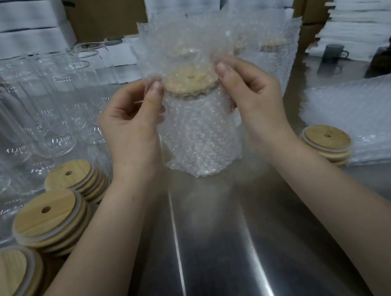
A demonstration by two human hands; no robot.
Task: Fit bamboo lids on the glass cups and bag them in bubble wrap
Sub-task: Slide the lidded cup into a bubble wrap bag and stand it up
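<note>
A glass cup with a bamboo lid [190, 80] stands upright inside a bubble wrap bag [199, 131] on the steel table [212, 247]. My left hand [131, 122] pinches the bag's left side at lid height. On the other side my right hand [252, 95] pinches the bag's right side at the same height. The bag's open mouth stands up above the lid. Stacks of loose bamboo lids [51, 216] lie at the lower left, and a smaller lid stack [327, 145] sits at the right. Several bare glass cups [36, 106] fill the left of the table.
Bagged cups [274, 51] stand behind the one I hold. A pile of flat bubble wrap bags [374, 119] lies at the right. White boxes [16, 27] and brown cartons line the back. A dark mug [333, 54] sits far right.
</note>
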